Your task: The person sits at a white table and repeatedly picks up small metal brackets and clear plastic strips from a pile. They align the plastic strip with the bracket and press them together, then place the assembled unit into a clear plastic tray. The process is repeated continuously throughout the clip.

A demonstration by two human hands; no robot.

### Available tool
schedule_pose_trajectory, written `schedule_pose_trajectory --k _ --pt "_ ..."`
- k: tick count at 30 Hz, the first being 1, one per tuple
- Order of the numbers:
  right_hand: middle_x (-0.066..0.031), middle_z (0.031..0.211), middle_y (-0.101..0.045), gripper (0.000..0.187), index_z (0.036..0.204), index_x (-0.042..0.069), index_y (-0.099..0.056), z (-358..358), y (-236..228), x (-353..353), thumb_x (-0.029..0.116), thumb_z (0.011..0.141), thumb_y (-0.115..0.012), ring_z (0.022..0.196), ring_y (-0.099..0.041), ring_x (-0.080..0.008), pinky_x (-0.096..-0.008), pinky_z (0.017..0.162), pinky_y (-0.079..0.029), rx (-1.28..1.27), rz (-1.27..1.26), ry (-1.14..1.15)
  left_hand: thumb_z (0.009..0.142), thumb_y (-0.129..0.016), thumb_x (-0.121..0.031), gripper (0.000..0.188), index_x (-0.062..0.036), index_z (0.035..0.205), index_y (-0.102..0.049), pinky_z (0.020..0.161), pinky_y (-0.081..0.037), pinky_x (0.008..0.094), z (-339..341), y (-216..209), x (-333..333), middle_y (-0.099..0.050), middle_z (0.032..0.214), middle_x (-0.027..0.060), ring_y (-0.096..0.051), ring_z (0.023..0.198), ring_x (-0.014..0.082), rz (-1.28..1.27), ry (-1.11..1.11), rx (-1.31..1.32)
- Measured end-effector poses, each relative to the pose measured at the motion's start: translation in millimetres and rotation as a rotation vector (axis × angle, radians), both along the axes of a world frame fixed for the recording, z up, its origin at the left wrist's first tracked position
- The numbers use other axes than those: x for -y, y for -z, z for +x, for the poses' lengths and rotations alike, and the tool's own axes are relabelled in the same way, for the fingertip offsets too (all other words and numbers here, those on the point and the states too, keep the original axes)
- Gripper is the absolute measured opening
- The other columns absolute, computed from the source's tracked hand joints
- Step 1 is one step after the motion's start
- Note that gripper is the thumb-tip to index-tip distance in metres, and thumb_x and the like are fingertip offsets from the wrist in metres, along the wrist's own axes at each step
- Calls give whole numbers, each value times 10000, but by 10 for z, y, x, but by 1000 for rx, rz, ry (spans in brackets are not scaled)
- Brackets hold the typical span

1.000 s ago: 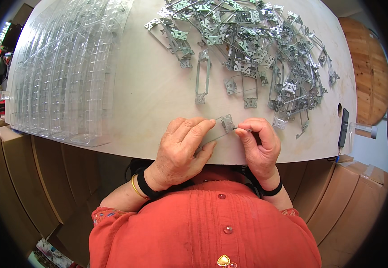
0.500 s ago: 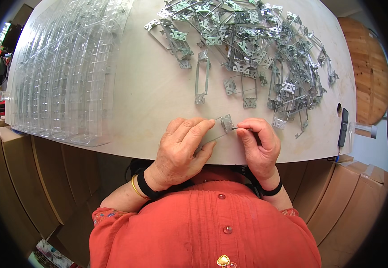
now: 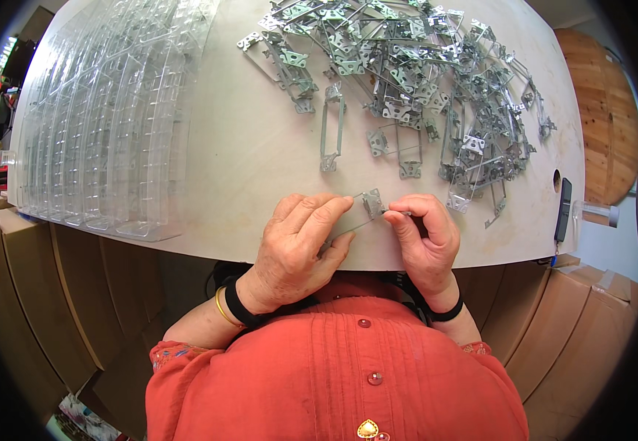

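Note:
My left hand (image 3: 300, 242) is closed around one end of a thin metal bracket frame (image 3: 372, 203), just above the near part of the table. The frame's flat, holed end plate sticks out to the right between my hands. At that plate my right hand (image 3: 431, 234) pinches a small, thin dark piece between thumb and forefinger; its kind is too small to make out. The far end of the frame is hidden under my left fingers. Beyond my hands a similar long bracket frame (image 3: 332, 128) lies alone on the table.
A heap of metal bracket frames (image 3: 414, 62) covers the far right of the pale table (image 3: 253, 169). Stacked clear plastic trays (image 3: 109, 117) fill its left side. A dark box-cutter-like tool (image 3: 564, 209) lies at the right edge, and cardboard boxes (image 3: 565, 316) stand below.
My right fingertips have shifted very slightly left, closer to the frame's end plate. My left hand stays where it was.

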State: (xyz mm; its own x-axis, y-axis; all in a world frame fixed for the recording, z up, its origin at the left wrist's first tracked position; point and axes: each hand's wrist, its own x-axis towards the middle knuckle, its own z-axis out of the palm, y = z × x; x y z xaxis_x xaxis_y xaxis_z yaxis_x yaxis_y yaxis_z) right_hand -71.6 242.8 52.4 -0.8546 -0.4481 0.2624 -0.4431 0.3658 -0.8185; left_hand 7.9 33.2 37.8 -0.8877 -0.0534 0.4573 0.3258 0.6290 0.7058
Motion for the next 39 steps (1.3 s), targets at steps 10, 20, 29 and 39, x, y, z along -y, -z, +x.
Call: schedule_pose_trajectory --k 10,20,29,39 --pt "-108 950 -722 125 1049 13 -718 -16 23 15 25 950 -794 812 -674 -205 -297 716 -538 -28 -25 -14 737 -845 19 538 -7 1248 -677 759 -519 381 2 -2 -2 -718 1084 140 -644 860 289 -4 0 -1" --pt "-92 976 -723 104 1090 -2 -730 31 81 -31 26 992 -752 846 -676 -166 -283 755 -545 141 -167 104 694 -862 28 593 -9 1259 -687 752 -529 369 20 -20 2 -733 1088 118 -640 835 266 -7 59 17" --pt "-93 973 -727 117 1069 15 -725 -13 64 -5 10 963 -776 830 -674 -178 -287 733 -545 5 -76 30 687 -875 11 627 -5 1284 -681 762 -533 367 9 -41 13 -738 1082 114 -635 820 261 4 114 11" --pt "-82 934 -700 122 1050 28 -715 -2 53 13 24 955 -792 782 -651 -161 -281 689 -529 10 -40 37 687 -880 8 637 -1 1290 -677 765 -529 367 13 -29 14 -737 1080 110 -630 808 258 6 114 13"
